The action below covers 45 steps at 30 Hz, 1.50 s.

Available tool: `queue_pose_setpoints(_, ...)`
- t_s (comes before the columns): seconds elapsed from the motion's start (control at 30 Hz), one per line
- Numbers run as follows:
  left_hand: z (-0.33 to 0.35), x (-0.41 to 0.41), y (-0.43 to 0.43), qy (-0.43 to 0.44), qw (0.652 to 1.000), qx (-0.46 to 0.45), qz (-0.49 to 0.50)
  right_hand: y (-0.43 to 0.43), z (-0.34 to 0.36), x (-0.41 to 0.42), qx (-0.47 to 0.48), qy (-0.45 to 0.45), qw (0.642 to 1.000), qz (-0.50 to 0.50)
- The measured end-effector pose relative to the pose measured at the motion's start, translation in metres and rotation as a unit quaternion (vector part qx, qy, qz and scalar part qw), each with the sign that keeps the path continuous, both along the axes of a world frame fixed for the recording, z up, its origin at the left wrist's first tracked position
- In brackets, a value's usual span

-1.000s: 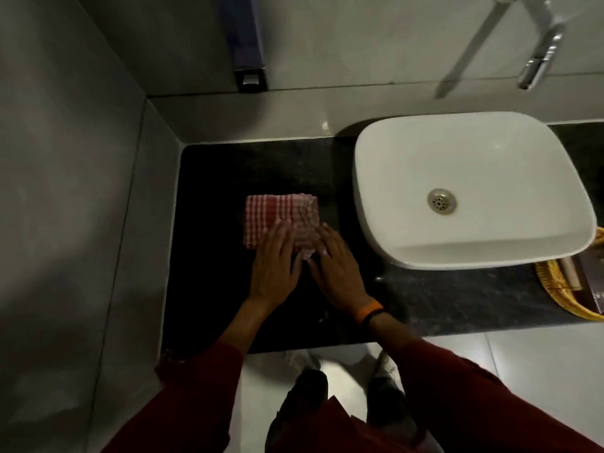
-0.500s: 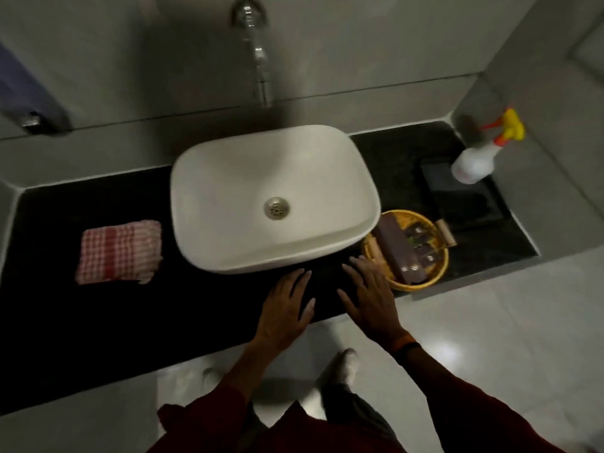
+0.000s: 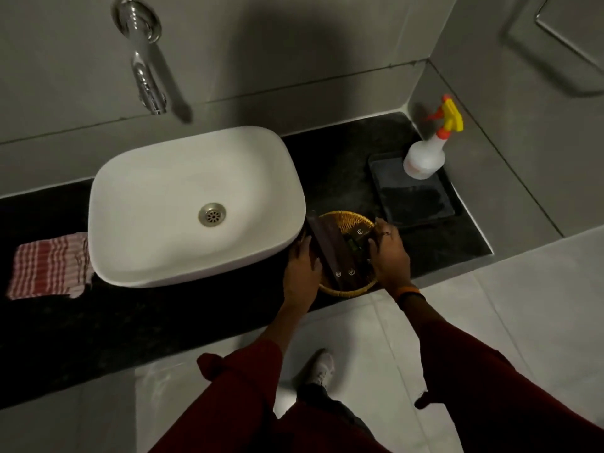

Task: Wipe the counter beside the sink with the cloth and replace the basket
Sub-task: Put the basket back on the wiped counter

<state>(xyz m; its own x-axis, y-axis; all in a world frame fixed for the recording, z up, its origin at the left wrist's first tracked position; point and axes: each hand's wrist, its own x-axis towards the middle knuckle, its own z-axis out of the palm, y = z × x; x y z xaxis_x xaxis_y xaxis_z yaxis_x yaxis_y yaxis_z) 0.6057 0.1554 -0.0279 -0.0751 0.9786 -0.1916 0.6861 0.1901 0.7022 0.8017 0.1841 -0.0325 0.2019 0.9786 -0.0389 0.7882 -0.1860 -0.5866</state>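
A round yellow wicker basket (image 3: 345, 221) holding dark brown packets sits on the black counter (image 3: 353, 171) just right of the white sink (image 3: 196, 204), near the front edge. My left hand (image 3: 302, 266) grips its left side and my right hand (image 3: 389, 253) grips its right side. The folded red-and-white checked cloth (image 3: 49, 266) lies on the counter left of the sink, with nothing touching it.
A dark rectangular tray (image 3: 421, 204) lies at the right end of the counter with a white spray bottle (image 3: 425, 158) on its far corner. A chrome tap (image 3: 147, 76) juts from the wall over the sink. Grey walls close in the counter's back and right.
Both hands left the cloth on the left side, crossed in front of the sink and closed on the basket's two sides. The view swung right.
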Motion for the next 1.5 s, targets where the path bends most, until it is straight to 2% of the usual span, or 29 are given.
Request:
queue_pose_setpoints(0.13, 0.002, -0.005, -0.001, -0.029, 0.999, 0.008, 0.029, -0.005, 0.002, 0.001, 0.002, 0.017, 1.0, -0.021)
queue_pose_setpoints(0.23, 0.004, -0.017, -0.012, -0.033, 0.999, 0.017, 0.032, -0.024, 0.001, -0.006, 0.025, -0.008, 1.0, 0.004)
queue_pose_setpoints(0.43, 0.0, -0.087, -0.063, -0.046, 0.998, -0.009, 0.03, -0.086, 0.001, -0.052, -0.004, 0.063, 0.998, -0.014)
queue_pose_setpoints(0.63, 0.003, -0.214, -0.132, -0.061, 0.995, -0.031, 0.072, -0.141, -0.004, -0.169, -0.006, 0.124, 0.991, 0.043)
queue_pose_setpoints(0.8, 0.012, -0.36, -0.176, -0.036, 0.991, -0.027, 0.127, -0.165, -0.005, -0.315, -0.01, 0.164, 0.981, 0.106)
queue_pose_setpoints(1.07, 0.022, -0.566, -0.193, -0.013, 0.987, -0.022, 0.159, -0.173, 0.005, -0.524, -0.021, 0.216, 0.971, 0.099)
queue_pose_setpoints(1.2, 0.013, -0.616, -0.183, -0.057, 0.983, -0.032, 0.172, -0.163, 0.005, -0.575, -0.022, 0.227, 0.969, 0.094)
queue_pose_setpoints(1.37, 0.004, -0.639, -0.167, -0.09, 0.983, -0.046, 0.154, -0.147, 0.002, -0.6, -0.027, 0.201, 0.976, 0.075)
queue_pose_setpoints(1.5, 0.004, -0.644, -0.16, -0.029, 0.988, -0.034, 0.151, -0.143, 0.001, -0.605, -0.019, 0.134, 0.99, 0.034)
